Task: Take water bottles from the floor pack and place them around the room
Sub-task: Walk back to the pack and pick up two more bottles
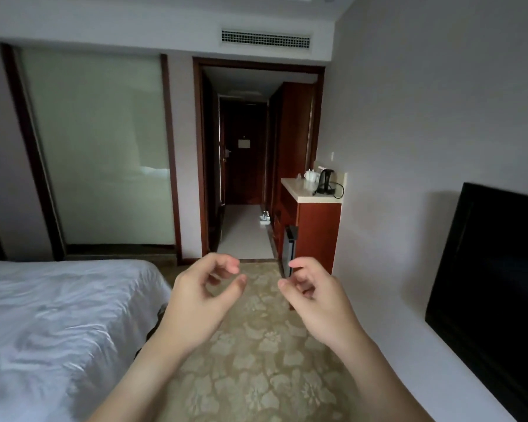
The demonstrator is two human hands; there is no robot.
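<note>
Head camera looks down a hotel room toward a dark wooden doorway point(258, 68) and the hallway behind it. Both hands are raised in front of the person, over the patterned carpet point(256, 354). On the left hand point(200, 295) the fingers are loosely curled with the thumb near the fingertips, and nothing is held in it. On the right hand point(313, 295) the fingers are likewise loosely curled and it holds nothing. The two hands are near each other but apart, with carpet showing between them. Far off, on the pale hallway floor point(241, 233) just past the doorway, the pack of water bottles point(265, 217) stands close to the wooden cabinet point(290, 129) on the hallway's right side; it is small in the view and the number of bottles cannot be told. Nearer, against the right wall, a low wooden table point(305, 194) with a light top carries a black kettle point(325, 181) and some white cups point(311, 175). A dark flat panel point(288, 251) leans at the foot of that table. At the left edge lies a bed point(58, 324) with wrinkled white sheets. Behind it a large frosted glass panel point(98, 147) in a dark frame fills the far wall. At the right edge a black screen point(494, 284) stands on a white ledge point(409, 345). An air vent point(265, 38) sits high above the doorway.
</note>
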